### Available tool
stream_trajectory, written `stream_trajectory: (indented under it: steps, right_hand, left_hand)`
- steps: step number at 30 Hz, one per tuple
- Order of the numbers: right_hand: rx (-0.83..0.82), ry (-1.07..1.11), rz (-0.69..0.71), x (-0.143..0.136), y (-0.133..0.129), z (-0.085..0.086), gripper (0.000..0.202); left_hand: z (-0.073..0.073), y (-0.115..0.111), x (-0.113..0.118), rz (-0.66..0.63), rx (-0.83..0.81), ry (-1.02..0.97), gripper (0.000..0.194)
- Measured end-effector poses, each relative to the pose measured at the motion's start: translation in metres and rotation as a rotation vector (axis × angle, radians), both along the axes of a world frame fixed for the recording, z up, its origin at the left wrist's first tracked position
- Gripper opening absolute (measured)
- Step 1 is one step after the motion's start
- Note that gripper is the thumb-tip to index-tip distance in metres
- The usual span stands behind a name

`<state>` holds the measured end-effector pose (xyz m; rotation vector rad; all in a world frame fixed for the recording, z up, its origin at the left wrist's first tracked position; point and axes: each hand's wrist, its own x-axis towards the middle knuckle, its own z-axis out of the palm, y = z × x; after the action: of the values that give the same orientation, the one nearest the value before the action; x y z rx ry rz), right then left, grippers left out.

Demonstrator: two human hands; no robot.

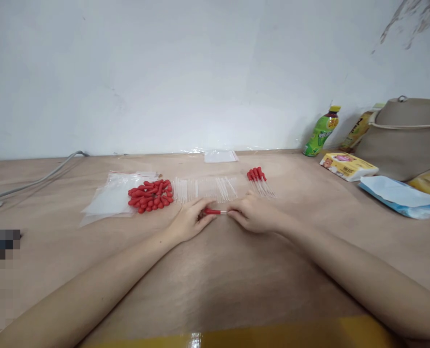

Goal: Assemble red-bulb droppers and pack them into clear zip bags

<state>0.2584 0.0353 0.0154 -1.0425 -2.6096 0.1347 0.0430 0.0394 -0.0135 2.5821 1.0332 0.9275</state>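
My left hand (194, 218) is closed on a red rubber dropper bulb (212, 211), its neck pointing right. A thin clear dropper tube (224, 212) meets that neck, and my right hand (249, 212) pinches its other end. How deep the tube sits in the bulb I cannot tell. Beyond my hands lies a row of loose clear tubes (203, 188). A pile of red bulbs (151, 195) is to the left of the row. On the right, several droppers with red bulbs and clear tubes (259, 178) lie side by side.
Clear plastic bags (109, 195) lie under and beside the bulb pile; a small white packet (221, 156) is near the wall. At the right stand a green bottle (320, 133), a yellow tissue pack (348, 166), a blue-white packet (401, 195) and a beige bag (399, 140). A grey cable (51, 173) runs left.
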Motion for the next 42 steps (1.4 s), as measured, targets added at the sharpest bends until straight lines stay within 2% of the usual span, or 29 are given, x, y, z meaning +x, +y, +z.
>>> stream_trajectory:
  steps: [3,6,8,10,12,14,19,32,35,42]
  right_hand:
    - [-0.098,0.128,-0.107,0.019,0.015,0.009,0.021]
    - [-0.151,0.424,-0.459,0.046,0.038,0.011,0.025]
    - [-0.057,0.566,-0.775,0.064,0.052,0.008,0.028]
    - [-0.014,0.569,-0.993,0.078,0.061,0.001,0.029]
    - [-0.029,0.514,-1.101,0.086,0.065,-0.006,0.028]
    - [-0.049,0.452,-1.132,0.089,0.066,-0.014,0.027]
    - [-0.089,0.318,-1.108,0.085,0.067,-0.024,0.025]
    - [-0.095,0.266,-1.095,0.083,0.064,-0.020,0.027]
    - [-0.053,0.293,-1.095,0.082,0.062,-0.019,0.026]
    - [0.029,0.315,-0.999,0.075,0.061,-0.024,0.025]
  left_hand:
    - [-0.002,0.001,-0.001,0.048,-0.068,-0.040,0.047]
    - [-0.002,0.002,-0.001,0.036,-0.092,-0.024,0.040]
    - [-0.001,0.002,0.000,0.034,-0.085,-0.001,0.033]
    - [0.000,0.002,0.001,0.030,-0.081,0.020,0.028]
    - [0.001,0.002,0.001,0.029,-0.077,0.029,0.024]
    - [0.002,0.002,0.002,0.030,-0.079,0.029,0.023]
    - [0.001,0.002,0.001,0.024,-0.088,0.021,0.020]
    - [0.001,0.003,0.001,-0.006,-0.085,0.028,0.016]
    - [0.001,0.003,0.001,-0.007,-0.084,0.024,0.016]
    - [-0.001,0.003,0.000,-0.009,-0.077,0.020,0.015]
